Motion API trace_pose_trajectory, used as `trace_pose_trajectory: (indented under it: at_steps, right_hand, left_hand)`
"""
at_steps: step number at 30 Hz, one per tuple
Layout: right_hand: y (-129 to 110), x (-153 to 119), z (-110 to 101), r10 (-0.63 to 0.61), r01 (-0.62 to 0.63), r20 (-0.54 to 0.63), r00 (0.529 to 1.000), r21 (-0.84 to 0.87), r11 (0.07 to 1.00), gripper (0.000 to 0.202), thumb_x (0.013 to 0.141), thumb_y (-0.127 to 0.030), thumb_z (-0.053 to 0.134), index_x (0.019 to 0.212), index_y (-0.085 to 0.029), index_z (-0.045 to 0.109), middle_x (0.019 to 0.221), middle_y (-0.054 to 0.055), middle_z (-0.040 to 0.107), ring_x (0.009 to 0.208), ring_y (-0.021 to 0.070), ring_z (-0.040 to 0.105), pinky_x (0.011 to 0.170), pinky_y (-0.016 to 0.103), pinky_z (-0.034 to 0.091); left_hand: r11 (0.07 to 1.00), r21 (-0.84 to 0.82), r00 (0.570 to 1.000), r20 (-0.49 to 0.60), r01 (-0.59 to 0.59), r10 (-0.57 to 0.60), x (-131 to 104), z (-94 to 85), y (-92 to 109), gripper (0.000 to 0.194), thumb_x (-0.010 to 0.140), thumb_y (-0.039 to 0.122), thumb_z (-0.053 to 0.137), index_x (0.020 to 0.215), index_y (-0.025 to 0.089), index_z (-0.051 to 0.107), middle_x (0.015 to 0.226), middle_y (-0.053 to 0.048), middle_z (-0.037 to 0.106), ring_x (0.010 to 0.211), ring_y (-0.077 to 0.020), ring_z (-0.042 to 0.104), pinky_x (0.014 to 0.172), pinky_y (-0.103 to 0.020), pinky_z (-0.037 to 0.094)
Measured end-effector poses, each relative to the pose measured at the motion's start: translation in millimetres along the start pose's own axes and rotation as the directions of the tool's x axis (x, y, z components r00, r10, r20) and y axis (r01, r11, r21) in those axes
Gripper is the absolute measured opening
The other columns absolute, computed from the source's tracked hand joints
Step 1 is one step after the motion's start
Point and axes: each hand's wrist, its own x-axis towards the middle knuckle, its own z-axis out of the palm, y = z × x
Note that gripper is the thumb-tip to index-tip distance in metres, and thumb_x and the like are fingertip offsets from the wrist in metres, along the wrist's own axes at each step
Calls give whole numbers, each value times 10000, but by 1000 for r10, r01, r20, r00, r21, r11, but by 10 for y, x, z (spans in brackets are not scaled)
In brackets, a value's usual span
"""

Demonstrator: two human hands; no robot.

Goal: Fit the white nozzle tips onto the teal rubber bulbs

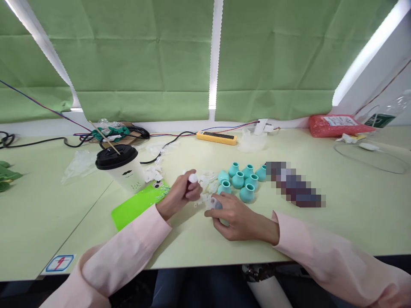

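Observation:
My left hand [184, 192] is closed around a small white round-ended piece [193, 178], whose lower part is hidden in the fingers. To its right, my right hand [236, 217] grips a small pale, open-mouthed cylinder [215, 203] between thumb and fingers. A bit of pale green shows under the right hand, too covered to name. Just beyond the hands stand several small turquoise vases [238, 180], most upright with their mouths up. Loose white plastic bits [205, 182] lie on the table between the hands and the vases.
At left, a lidded paper cup [128, 173] with a stick stands behind a bright green phone [138, 207]. A yellow power strip [216, 137], cables and clear plastic [252, 141] lie at the back. A blurred dark object [295, 186] and a red package [337, 125] are at right.

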Motion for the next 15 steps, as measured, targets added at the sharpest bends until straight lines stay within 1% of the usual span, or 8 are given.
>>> trace_pose_trajectory:
  at_steps: [2,3,4,6,8,9,12,15]
  right_hand:
    - [-15,-4,-62,39,-43,48,998,77,996,287,719,-115,389,941,-187,555,777,74,481,697,159,454,617,280,374]
    - [-20,-7,-95,57,-65,74,996,110,992,322,728,-102,372,1002,-189,517,820,79,478,721,160,467,625,280,389]
    - [-24,-11,-126,66,-79,96,993,135,988,350,739,-88,350,1049,-190,475,861,83,475,755,162,479,640,284,401]
    - [-25,-19,-167,77,-96,104,992,186,978,372,763,-72,311,1101,-201,397,939,81,472,847,167,485,695,296,416]
    - [-14,-24,-164,94,-111,74,993,267,957,364,787,-94,312,1128,-220,323,1010,71,463,918,158,480,758,303,419]
    - [-5,-25,-144,114,-122,44,992,315,941,369,792,-117,334,1142,-224,283,1047,72,452,939,153,481,776,302,422]
    - [34,-13,-42,288,-207,-129,949,435,876,443,749,-211,476,1131,-210,250,1071,83,451,914,152,520,746,291,455]
    - [80,8,40,403,-255,-311,861,421,870,351,642,-241,604,945,-215,428,837,23,560,756,157,566,666,291,469]
  left_hand:
    - [966,232,974,-167,-112,153,33,-61,9,386,797,412,304,496,171,324,406,48,303,377,-66,272,400,-216,246]
    - [897,414,943,-210,-153,258,45,-88,-1,348,786,406,348,543,161,393,461,34,368,420,-75,324,432,-219,276]
    - [785,594,909,-209,-174,360,56,-109,-23,293,772,393,397,611,157,456,527,19,427,483,-89,380,479,-228,311]
    - [510,842,867,-115,-173,484,76,-138,-92,195,745,355,469,761,169,528,671,-8,502,643,-131,453,593,-259,361]
    - [324,932,858,-30,-161,512,93,-151,-164,210,735,327,492,889,190,538,813,-38,520,793,-174,467,675,-297,381]
    - [283,946,852,-14,-159,523,98,-154,-188,231,738,317,490,931,196,531,874,-52,511,845,-187,462,689,-305,389]
    - [326,921,813,-19,-212,582,73,-149,-184,248,773,278,440,997,193,504,949,-71,485,856,-173,475,640,-273,417]
    - [476,795,805,26,-376,593,-16,-115,-105,189,798,245,402,906,160,531,808,-43,536,714,-122,504,580,-231,420]
